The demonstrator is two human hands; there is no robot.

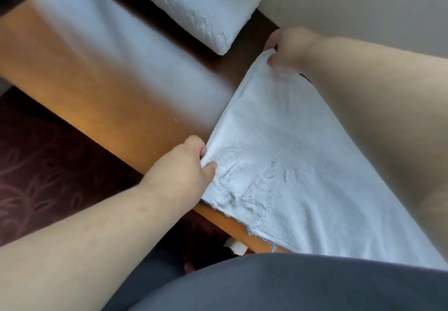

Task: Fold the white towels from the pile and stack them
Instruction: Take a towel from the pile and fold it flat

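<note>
A white towel [291, 165] with a frayed near edge lies spread on the wooden table [116, 107], filling its right part. My left hand [186, 165] pinches the towel's near left corner. My right hand [288, 46] pinches the far left corner, close to the table's far edge. The towel's left edge is pulled taut between both hands. A stack of folded white towels [194, 5] rests at the far side of the table, apart from the spread one. My right forearm covers part of the towel's right side.
A pale wall [351, 3] runs behind the table. Dark red patterned carpet [43, 160] lies to the left, below the table's front edge. Bright glare washes over the tabletop's left half. My grey clothing [278, 286] fills the bottom of the view.
</note>
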